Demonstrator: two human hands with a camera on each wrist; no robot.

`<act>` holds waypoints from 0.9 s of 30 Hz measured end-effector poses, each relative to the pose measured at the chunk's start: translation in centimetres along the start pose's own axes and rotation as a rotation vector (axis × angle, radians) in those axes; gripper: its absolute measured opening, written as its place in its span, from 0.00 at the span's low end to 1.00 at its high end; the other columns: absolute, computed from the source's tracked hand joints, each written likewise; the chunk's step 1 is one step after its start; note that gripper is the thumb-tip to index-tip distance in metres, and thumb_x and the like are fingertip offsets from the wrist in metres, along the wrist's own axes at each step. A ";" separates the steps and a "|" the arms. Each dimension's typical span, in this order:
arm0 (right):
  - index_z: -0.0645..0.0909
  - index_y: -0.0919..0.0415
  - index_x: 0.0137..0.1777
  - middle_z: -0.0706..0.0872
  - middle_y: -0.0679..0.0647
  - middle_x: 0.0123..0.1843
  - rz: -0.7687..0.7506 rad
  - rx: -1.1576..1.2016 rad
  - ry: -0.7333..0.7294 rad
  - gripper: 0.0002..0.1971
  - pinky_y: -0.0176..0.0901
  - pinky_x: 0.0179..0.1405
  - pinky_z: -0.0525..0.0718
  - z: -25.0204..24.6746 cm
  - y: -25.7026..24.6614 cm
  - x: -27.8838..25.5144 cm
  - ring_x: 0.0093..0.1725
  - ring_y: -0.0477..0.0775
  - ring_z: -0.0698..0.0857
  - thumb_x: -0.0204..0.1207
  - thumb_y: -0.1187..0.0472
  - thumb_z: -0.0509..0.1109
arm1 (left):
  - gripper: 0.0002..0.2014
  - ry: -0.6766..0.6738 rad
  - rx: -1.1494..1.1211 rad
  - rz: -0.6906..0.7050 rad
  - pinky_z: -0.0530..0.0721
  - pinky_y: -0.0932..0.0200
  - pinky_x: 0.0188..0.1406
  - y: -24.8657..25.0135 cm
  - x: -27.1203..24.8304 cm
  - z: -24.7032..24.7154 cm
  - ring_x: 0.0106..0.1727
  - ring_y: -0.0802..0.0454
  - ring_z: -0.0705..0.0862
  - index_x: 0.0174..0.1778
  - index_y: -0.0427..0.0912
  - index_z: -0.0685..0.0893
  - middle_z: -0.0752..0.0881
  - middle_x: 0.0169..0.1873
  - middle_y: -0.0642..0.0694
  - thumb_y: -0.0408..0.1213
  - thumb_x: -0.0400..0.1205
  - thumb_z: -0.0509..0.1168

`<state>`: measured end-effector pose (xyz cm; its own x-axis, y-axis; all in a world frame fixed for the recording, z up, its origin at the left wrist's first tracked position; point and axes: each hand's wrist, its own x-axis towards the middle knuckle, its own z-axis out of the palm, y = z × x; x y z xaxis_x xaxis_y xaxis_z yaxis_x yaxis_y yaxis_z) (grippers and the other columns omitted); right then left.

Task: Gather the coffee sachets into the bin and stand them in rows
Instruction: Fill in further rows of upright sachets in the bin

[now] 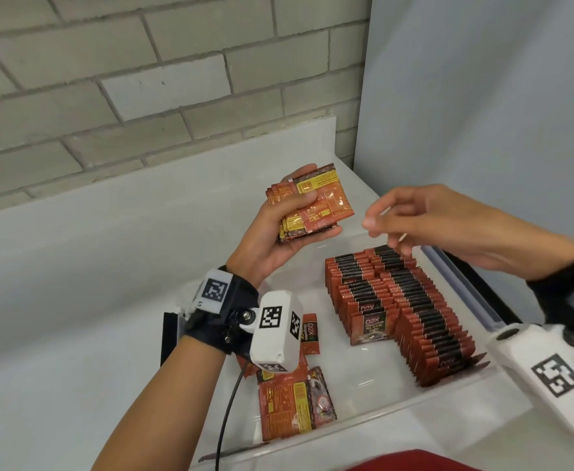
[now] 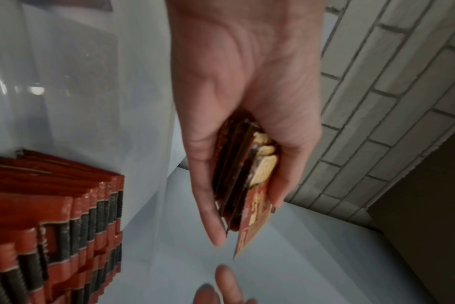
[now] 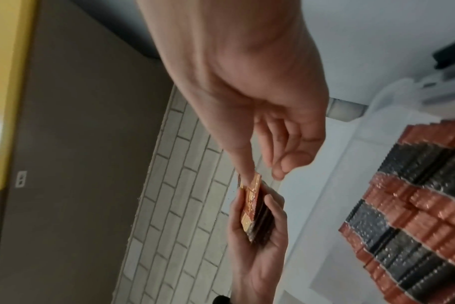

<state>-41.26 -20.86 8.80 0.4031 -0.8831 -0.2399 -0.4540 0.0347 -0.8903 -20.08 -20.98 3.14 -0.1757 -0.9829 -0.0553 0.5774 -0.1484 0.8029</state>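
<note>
several sachets (image 1: 309,202) in left hand (image 1: 278,232)

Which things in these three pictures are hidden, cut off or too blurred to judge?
- Loose sachets in the bin: head view, the wrist camera covers several.
- Held stack: count unclear, the left hand wraps it.
- Right hand: blurred; contact with the stack unclear.
- Standing rows: cut by wrist-view edges.

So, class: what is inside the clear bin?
The clear bin holds rows of standing sachets on the right and loose flat sachets at front left. The left wrist camera covers some of them.
</note>
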 end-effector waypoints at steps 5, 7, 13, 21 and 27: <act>0.84 0.64 0.56 0.87 0.53 0.37 0.040 0.281 0.038 0.15 0.32 0.31 0.83 1.1 0.6 0.6 0.29 0.43 0.83 0.71 0.60 0.76 | 0.18 -0.060 0.042 0.010 0.90 0.48 0.42 -0.9 0.1 0.4 0.58 0.38 0.87 0.64 0.48 0.81 0.86 0.61 0.40 0.27 0.79 0.65; 0.84 0.66 0.56 0.87 0.51 0.35 0.033 0.356 0.049 0.12 0.32 0.30 0.83 1.3 0.8 0.7 0.29 0.43 0.83 0.73 0.63 0.74 | 0.18 -0.061 0.037 0.003 0.90 0.47 0.44 -1.1 0.1 0.5 0.58 0.38 0.88 0.62 0.48 0.82 0.88 0.58 0.41 0.27 0.79 0.65; 0.82 0.65 0.54 0.92 0.60 0.45 -0.035 0.577 0.124 0.08 0.34 0.41 0.88 0.9 0.2 0.5 0.42 0.52 0.92 0.75 0.66 0.71 | 0.21 0.001 0.065 -0.017 0.89 0.48 0.46 -1.2 0.3 0.8 0.55 0.44 0.89 0.68 0.44 0.79 0.88 0.57 0.39 0.42 0.78 0.65; 0.88 0.61 0.47 0.91 0.54 0.48 -0.189 0.315 0.328 0.06 0.40 0.61 0.83 0.1 0.4 0.4 0.52 0.50 0.90 0.70 0.64 0.78 | 0.19 0.055 -0.056 -0.020 0.89 0.44 0.48 -1.4 0.7 0.6 0.47 0.42 0.88 0.61 0.45 0.81 0.87 0.47 0.37 0.46 0.75 0.67; 0.90 0.58 0.46 0.92 0.48 0.49 -0.175 0.189 0.306 0.07 0.42 0.62 0.82 0.6 1.2 0.8 0.52 0.44 0.89 0.68 0.62 0.80 | 0.19 -0.054 -0.124 0.014 0.89 0.42 0.50 -1.3 0.5 0.6 0.53 0.38 0.89 0.61 0.45 0.81 0.88 0.54 0.37 0.24 0.76 0.66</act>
<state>-41.00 -21.28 7.26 0.1933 -0.9809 0.0227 -0.2332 -0.0684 -0.9700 -21.39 -21.19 2.40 -0.2075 -0.9782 -0.0096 0.6733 -0.1499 0.7240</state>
